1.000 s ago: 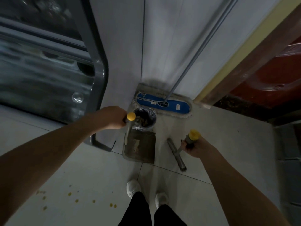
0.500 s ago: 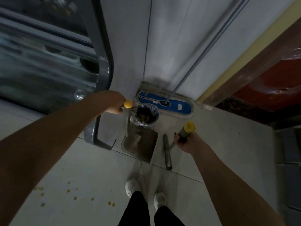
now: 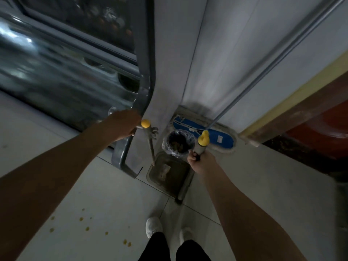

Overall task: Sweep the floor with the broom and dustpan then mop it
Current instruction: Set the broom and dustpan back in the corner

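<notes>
Two tools held, I log: left hand (image 3: 125,127) curled round the dustpan's (image 3: 165,172) upright handle, right hand (image 3: 199,162) clenching the broom (image 3: 184,187) shaft, brush head just beside the pan by the wall, while yellow crumbs (image 3: 84,226) lie back-left, nearer the left arm.

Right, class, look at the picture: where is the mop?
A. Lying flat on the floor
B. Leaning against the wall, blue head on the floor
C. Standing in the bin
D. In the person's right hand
B: the mop has its blue head on the floor and its pole up the wall; the left hand grips the dustpan handle, the right hand the broom handle.
</notes>
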`<state>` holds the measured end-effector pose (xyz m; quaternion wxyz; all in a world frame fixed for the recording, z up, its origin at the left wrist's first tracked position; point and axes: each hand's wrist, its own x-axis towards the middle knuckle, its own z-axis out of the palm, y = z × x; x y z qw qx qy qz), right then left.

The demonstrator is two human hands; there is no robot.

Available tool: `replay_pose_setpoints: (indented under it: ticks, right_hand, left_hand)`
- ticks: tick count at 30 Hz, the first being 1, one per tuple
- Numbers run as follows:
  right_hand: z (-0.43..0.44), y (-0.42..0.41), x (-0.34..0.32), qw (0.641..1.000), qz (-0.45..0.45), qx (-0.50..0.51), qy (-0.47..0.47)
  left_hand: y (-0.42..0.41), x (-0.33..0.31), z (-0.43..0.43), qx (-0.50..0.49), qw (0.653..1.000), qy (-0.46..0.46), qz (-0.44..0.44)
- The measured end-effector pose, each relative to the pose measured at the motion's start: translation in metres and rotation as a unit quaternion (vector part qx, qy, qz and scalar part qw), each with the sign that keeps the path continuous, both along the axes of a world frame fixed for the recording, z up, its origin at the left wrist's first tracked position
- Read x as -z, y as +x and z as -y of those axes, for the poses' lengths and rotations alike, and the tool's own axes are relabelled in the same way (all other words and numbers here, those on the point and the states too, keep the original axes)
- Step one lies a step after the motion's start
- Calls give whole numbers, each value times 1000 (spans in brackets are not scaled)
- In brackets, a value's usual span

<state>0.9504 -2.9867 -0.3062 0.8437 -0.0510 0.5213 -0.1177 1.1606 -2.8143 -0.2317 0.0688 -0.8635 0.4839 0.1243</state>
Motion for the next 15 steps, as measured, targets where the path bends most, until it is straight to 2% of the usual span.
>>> replay_pose_setpoints:
  ticks: [2,4,8,12,15]
  right_hand:
    - [-1,15,5,1000,-24,-20,2]
    - [-1,35,0,997,-29,-73,-22]
    - [8,69,0,972,-42,-220,-75]
    - [13,97,8,926,-71,-356,-106]
    - [16,118,14,900,-78,-412,-118]
  left_hand:
    - [-3,-3,-6,-7,1000,-6,-5]
    - [-9,-6,-8,-43,996,-34,-64]
    - [-19,-11,-4,-102,984,-74,-130]
    - [-24,-14,4,-136,983,-66,-106]
    - [-26,-13,9,-174,977,-63,-103]
